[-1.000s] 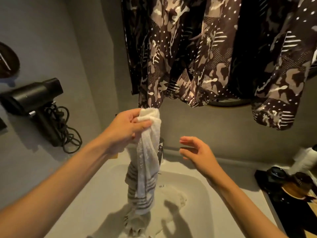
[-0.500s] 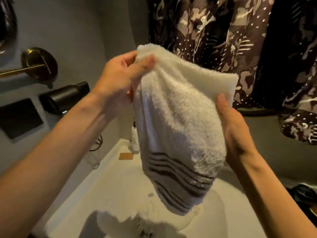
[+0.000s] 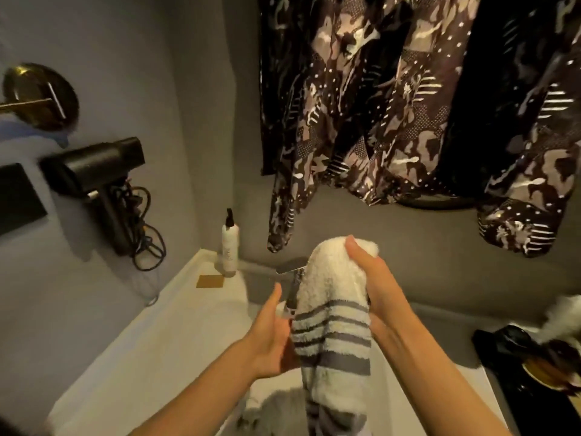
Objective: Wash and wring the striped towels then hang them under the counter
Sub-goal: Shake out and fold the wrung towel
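1. We hold the striped towel [image 3: 333, 325] between our two hands, bunched into a long hanging roll above the white sink [image 3: 390, 391].
2. Our right hand [image 3: 374, 284] grips the towel's white upper part, thumb up on its top and the fingers wrapped round its far side, out of sight.
3. Our left hand [image 3: 273, 338] lies flat against the towel's left side at the level of the grey stripes, fingers straight and pointing up, the palm pressing on the cloth.
4. The towel's lower end hangs down past both wrists towards the basin; more pale cloth [image 3: 276, 407] lies in the sink below our left hand, too blurred to say what it is.
5. Just behind our left fingertips stands the chrome tap [image 3: 292, 278], partly hidden by the towel.
6. Left of our left hand, at the back corner of the white counter [image 3: 151, 341], a white spray bottle [image 3: 230, 247] with a black top stands upright, with a small tan square [image 3: 210, 281] lying just in front of it.
7. Farther left, on the grey wall, a black hair dryer [image 3: 97, 171] hangs with its cord coiled below, and a brass round fitting [image 3: 41, 96] sits above it.
8. Above and beyond our hands hangs dark camouflage-patterned fabric [image 3: 393, 105].
9. Right of our right forearm, dark objects [image 3: 534, 363] sit on the counter, too blurred to name.
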Available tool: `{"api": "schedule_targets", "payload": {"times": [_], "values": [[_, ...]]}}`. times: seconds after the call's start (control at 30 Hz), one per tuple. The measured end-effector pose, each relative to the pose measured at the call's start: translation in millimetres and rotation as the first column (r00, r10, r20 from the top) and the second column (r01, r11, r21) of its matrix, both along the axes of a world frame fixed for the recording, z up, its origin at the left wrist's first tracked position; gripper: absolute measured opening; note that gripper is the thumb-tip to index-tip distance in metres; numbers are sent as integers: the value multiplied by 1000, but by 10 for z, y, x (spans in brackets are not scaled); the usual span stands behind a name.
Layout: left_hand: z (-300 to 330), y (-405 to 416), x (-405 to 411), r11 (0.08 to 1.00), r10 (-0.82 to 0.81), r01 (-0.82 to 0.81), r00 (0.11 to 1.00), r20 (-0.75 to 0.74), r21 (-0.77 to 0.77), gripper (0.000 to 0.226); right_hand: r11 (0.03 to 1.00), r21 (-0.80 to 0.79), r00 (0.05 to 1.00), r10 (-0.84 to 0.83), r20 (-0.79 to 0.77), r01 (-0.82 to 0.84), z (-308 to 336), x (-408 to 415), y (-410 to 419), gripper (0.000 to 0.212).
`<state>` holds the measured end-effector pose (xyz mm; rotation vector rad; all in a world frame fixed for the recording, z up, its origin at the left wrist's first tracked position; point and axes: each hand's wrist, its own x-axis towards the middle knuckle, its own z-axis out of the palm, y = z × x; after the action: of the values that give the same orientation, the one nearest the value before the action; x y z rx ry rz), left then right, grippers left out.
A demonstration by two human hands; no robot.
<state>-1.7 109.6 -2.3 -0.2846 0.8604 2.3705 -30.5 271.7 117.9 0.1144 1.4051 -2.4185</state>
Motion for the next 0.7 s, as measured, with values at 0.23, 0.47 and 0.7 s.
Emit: {"api": "schedule_targets", "payload": {"times": [0.23, 0.47, 0.7], "values": [[72, 355, 75, 948, -81, 153, 964, -252, 281, 103, 936, -254, 969, 227, -96, -244, -44, -63, 352, 31], [232, 127, 25, 986, 124, -140, 979, -162, -92, 69, 971, 175, 986, 159, 39, -163, -466, 9, 401, 25], [214, -19, 153, 878, 253, -369, 899, -358, -305, 51, 985, -42, 979, 170, 114, -166, -620, 45, 563, 25]]}}
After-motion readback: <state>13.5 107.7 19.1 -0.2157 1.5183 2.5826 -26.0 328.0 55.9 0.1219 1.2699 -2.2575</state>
